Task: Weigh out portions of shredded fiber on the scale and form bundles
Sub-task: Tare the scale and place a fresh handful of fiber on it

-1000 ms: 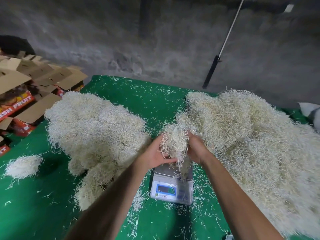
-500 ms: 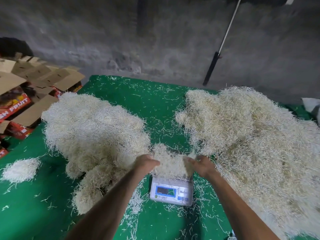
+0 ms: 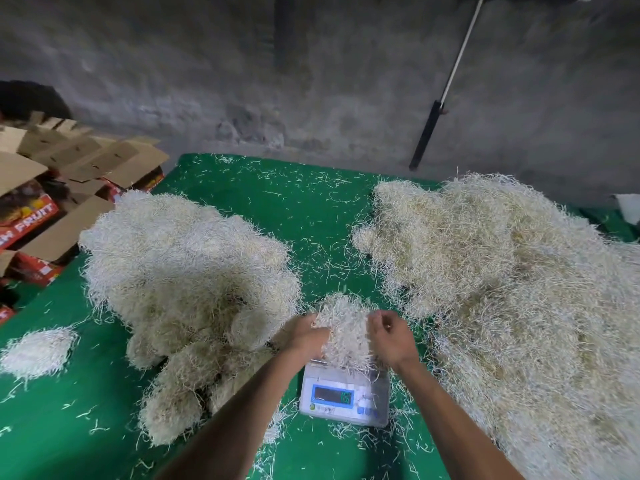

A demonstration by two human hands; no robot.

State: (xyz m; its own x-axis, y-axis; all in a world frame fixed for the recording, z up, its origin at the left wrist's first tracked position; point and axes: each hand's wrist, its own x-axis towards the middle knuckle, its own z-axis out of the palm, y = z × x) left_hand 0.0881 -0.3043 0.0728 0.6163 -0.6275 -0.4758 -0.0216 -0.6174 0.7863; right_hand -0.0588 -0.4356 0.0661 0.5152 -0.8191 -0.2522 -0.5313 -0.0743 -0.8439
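A small portion of pale shredded fiber (image 3: 346,327) sits on the white digital scale (image 3: 343,398), whose blue display faces me. My left hand (image 3: 306,337) grips the portion's left side, its fingertips buried in the strands. My right hand (image 3: 391,336) is at the portion's right side with fingers loosely curled, and I see nothing held in it. A large loose fiber heap (image 3: 502,278) lies to the right. To the left is a pile of formed bundles (image 3: 187,271).
All this lies on a green cloth (image 3: 277,202) strewn with stray strands. A separate small bundle (image 3: 36,351) rests at far left. Open cardboard fruit boxes (image 3: 52,188) stand at the left edge. A pole (image 3: 440,98) leans on the grey wall behind.
Both hands carried the portion from the right heap down onto the scale. My right hand has since loosened off its side; my left stays on it.
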